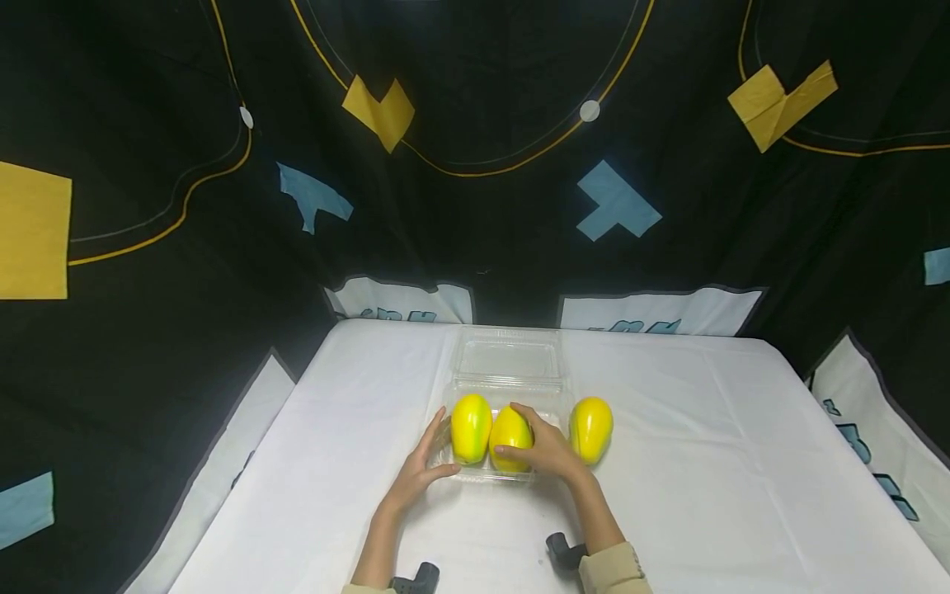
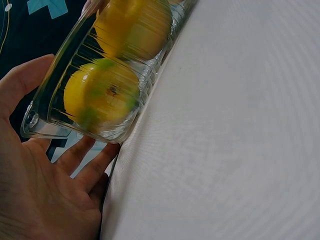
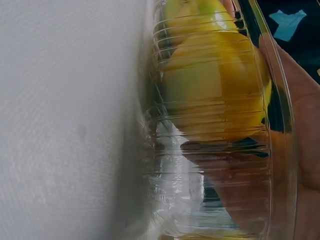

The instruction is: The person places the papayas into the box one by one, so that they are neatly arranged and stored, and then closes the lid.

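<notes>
The right hand (image 1: 551,450) grips a yellow fruit (image 1: 508,437) inside the clear plastic clamshell container (image 1: 507,360). The left hand (image 1: 416,477), loosely spread, touches the container's left side.

Access above box (image 1: 545,399), fruit (image 1: 591,430) at right

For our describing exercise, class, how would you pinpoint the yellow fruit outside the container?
On the white-clothed table sits an open, clear plastic clamshell. Just to its right lies a glossy yellow fruit, the only one of three outside the clamshell.
</notes>
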{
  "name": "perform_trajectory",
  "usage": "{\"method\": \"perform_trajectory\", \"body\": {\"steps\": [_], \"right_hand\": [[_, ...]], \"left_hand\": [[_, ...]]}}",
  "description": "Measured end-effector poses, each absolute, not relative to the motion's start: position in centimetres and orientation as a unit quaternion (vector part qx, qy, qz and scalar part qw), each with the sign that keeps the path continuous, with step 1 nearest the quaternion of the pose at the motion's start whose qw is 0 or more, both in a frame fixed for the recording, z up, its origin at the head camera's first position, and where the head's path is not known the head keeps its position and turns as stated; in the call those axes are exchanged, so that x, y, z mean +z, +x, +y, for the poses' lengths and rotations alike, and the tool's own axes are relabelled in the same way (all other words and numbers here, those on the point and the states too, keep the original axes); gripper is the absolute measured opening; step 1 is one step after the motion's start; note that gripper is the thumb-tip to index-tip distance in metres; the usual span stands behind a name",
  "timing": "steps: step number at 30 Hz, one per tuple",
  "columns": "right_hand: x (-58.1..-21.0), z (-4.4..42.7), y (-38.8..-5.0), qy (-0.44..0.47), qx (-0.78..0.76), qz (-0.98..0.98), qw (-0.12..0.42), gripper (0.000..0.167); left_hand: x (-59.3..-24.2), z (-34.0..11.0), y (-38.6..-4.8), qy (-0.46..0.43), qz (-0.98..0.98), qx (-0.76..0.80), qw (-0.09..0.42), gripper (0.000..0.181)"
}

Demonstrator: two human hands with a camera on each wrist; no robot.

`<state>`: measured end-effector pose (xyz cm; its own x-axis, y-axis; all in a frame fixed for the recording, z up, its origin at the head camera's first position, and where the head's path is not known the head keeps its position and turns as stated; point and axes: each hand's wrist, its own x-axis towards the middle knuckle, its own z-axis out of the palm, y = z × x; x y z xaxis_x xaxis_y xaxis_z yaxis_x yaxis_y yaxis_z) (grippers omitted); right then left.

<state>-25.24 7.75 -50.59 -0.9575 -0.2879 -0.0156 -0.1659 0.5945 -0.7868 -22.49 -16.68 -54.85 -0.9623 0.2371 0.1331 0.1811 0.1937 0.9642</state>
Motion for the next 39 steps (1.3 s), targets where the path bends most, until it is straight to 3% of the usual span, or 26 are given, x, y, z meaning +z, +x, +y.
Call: {"method": "perform_trajectory", "body": {"steps": [20,32,39], "right_hand": [[-51.0,8.1,-25.3,-0.131,-0.422,0.892,0.094,0.086],[-50.8,8.0,-25.4,-0.125,-0.43,0.89,0.087,0.085],[-50.5,8.1,-25.2,-0.137,-0.433,0.886,0.091,0.087]], "left_hand": [[-55.1,-16.6,-22.4,0.132,0.775,0.618,0.014,0.086],[-51.7,-16.2,-21.0,0.139,0.779,0.61,0.031,0.085],[-54.1,-16.5,-22.1,0.127,0.781,0.612,0.017,0.086]]}}
